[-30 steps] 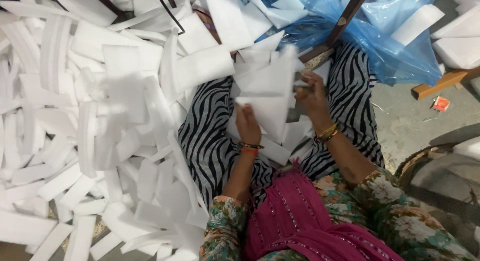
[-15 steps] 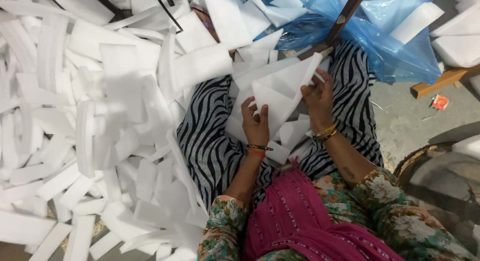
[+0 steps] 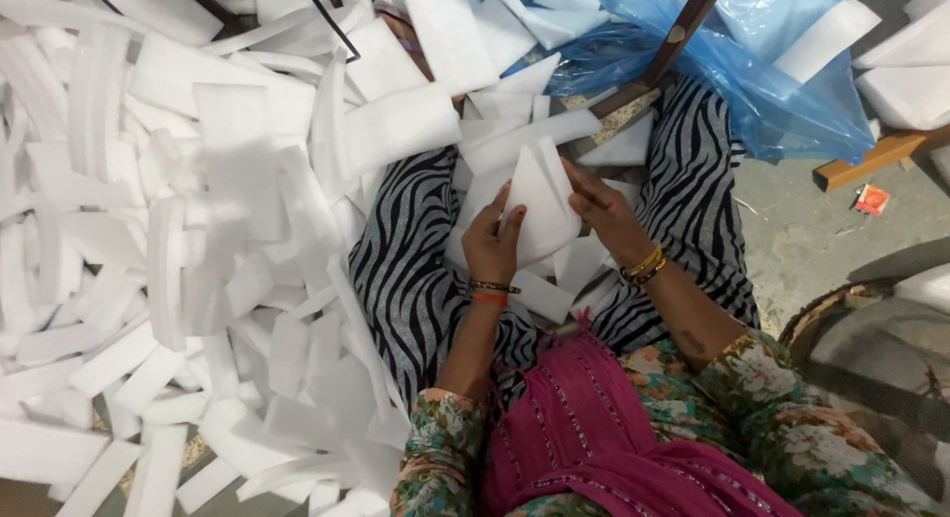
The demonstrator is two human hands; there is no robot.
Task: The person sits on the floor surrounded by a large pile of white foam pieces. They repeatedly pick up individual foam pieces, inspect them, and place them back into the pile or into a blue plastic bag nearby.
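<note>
While the person sits on a grey concrete floor [image 3: 811,240], the lap is covered by zebra-striped cloth [image 3: 406,270] and a pink scarf [image 3: 584,428] hangs over floral sleeves. White foam strips [image 3: 178,280] lie in a deep heap across the whole left side, overlapping at every angle, some spilling onto the striped cloth. More foam pieces [image 3: 554,131] pile up at the top of the lap, just beyond the hands. A blue plastic bag [image 3: 782,72] sits at top right with foam blocks on and beside it, and a dark wooden leg [image 3: 683,37] slants across in front of the bag. A wooden bar [image 3: 871,161] lies on the floor to the right, with a small red wrapper [image 3: 872,198] near it. A round dark rim [image 3: 871,349] shows at the right edge, partly cut off.

Left hand [image 3: 492,245] grips the white foam sheet [image 3: 539,205] from the left, thumb up along its face, fingers curled behind. Right hand [image 3: 604,215] pinches the same sheet at its right edge, fingers pressed together. That sheet stands tilted above the lap, between both hands, touching the loose pieces beneath it. Bangles sit on both wrists.
</note>
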